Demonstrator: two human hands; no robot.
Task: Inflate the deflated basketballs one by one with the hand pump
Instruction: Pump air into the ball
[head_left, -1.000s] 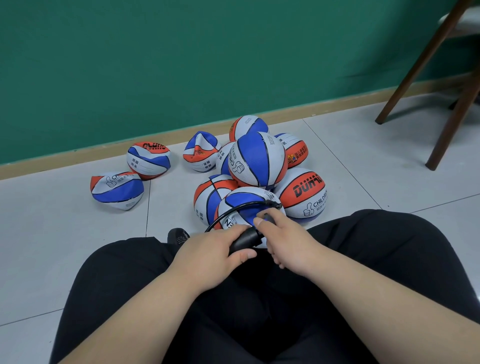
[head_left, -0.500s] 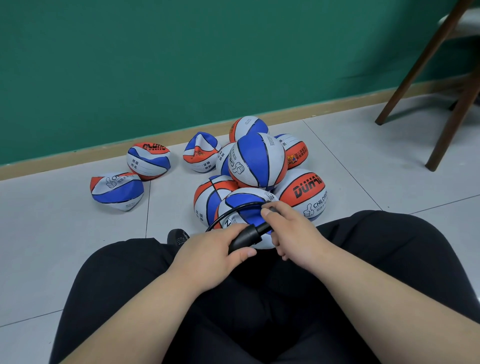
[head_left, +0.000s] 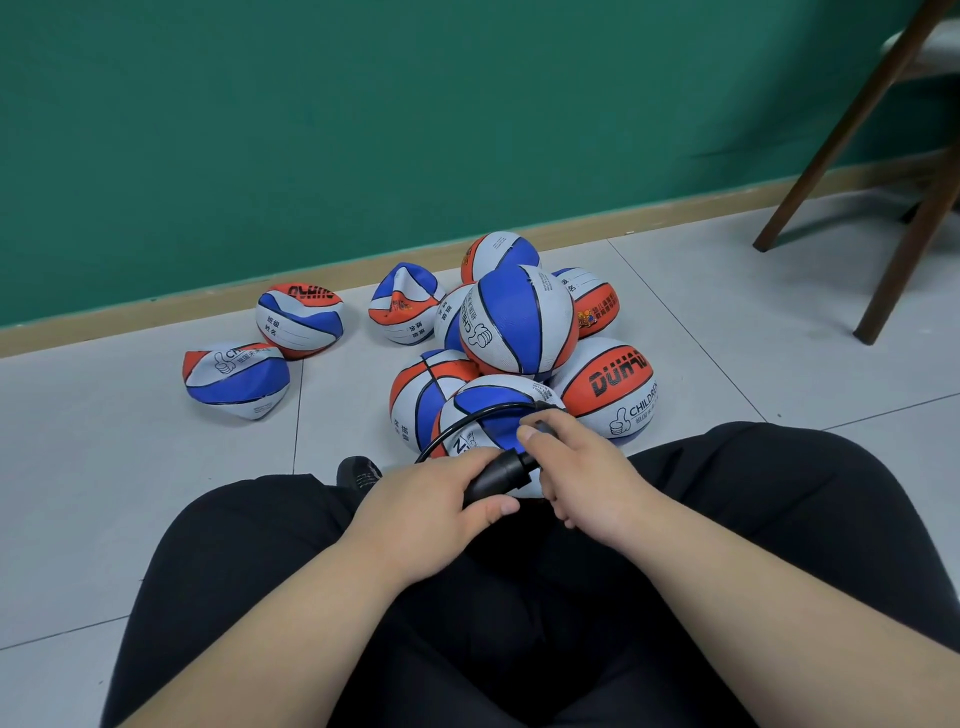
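Observation:
A black hand pump lies over my lap. My left hand grips its barrel. My right hand grips the handle end, close against the barrel. A thin black hose arcs from the pump over the nearest red, white and blue basketball, which sits between my knees. Where the hose ends is hidden by my right hand. Behind it a pile of several similar balls holds a round one on top. Three crumpled, deflated balls lie to the left.
I sit on a grey tiled floor with black trousers spread to both sides. A green wall with a wooden skirting stands behind the balls. Dark wooden chair legs stand at the right.
My right hand slid out along the pump and has now come back in toward my left hand. The left hand and the balls have stayed in place.

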